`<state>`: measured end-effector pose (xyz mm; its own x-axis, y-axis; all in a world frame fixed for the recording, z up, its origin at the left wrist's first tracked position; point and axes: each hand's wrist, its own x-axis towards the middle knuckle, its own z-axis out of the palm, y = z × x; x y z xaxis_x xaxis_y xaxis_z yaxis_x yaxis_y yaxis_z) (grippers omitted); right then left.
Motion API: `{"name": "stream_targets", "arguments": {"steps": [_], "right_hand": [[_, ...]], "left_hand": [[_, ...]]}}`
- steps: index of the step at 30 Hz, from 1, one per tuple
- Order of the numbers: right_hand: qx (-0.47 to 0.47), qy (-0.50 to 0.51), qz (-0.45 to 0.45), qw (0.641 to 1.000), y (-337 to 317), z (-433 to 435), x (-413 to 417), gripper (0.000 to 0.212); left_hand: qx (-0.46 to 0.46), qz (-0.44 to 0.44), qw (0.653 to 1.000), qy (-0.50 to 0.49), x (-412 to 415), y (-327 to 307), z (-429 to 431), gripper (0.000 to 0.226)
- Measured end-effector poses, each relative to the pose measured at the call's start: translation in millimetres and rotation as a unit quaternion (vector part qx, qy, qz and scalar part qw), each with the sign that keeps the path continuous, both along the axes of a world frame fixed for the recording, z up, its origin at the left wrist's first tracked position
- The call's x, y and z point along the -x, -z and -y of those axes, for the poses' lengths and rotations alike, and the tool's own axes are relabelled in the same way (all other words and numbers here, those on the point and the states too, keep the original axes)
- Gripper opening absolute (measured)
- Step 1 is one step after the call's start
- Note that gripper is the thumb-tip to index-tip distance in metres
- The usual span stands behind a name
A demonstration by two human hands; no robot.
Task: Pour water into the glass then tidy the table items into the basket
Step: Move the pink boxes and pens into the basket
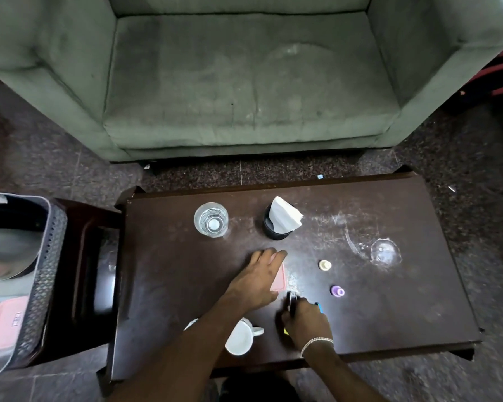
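A glass (211, 219) with water in it stands at the back left of the dark wooden table (389, 314). My left hand (259, 278) lies flat on a pink lid-like item (280, 278) in the middle, mostly covering it. My right hand (307, 320) is closed around a dark object (291, 301) together with blue (320, 307) and yellow pieces; what they are is unclear. A dark perforated basket (48, 271) stands on a stool at the left, holding a pink item (3, 323) and a metal plate.
A white mug (240, 338) sits near the front edge under my left forearm. A black holder with a white napkin (282, 219) stands at the back middle. A cream cap (325, 265), a purple cap (337, 291) and a clear lid (386, 252) lie to the right. A green sofa (244, 82) stands behind.
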<state>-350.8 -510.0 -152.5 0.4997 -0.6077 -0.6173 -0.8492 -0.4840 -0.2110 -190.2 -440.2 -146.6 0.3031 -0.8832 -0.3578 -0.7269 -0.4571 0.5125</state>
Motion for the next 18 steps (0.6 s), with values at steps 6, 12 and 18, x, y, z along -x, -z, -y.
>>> {"name": "stream_targets", "arguments": {"steps": [6, 12, 18], "right_hand": [[-0.027, 0.078, 0.068, 0.994, -40.1, 14.7, -28.6, 0.033], [-0.066, 0.081, 0.156, 0.982, -96.3, -11.7, -83.2, 0.035], [-0.133, 0.019, 0.217, 0.967, -145.3, -80.7, -160.3, 0.039]], "left_hand": [[0.045, -0.011, 0.999, 0.013, -28.5, -29.4, -51.8, 0.095], [0.060, 0.010, 0.998, -0.007, -68.5, -84.0, -122.6, 0.098], [0.074, 0.049, 0.994, -0.064, -125.7, -139.0, -216.9, 0.106]]}}
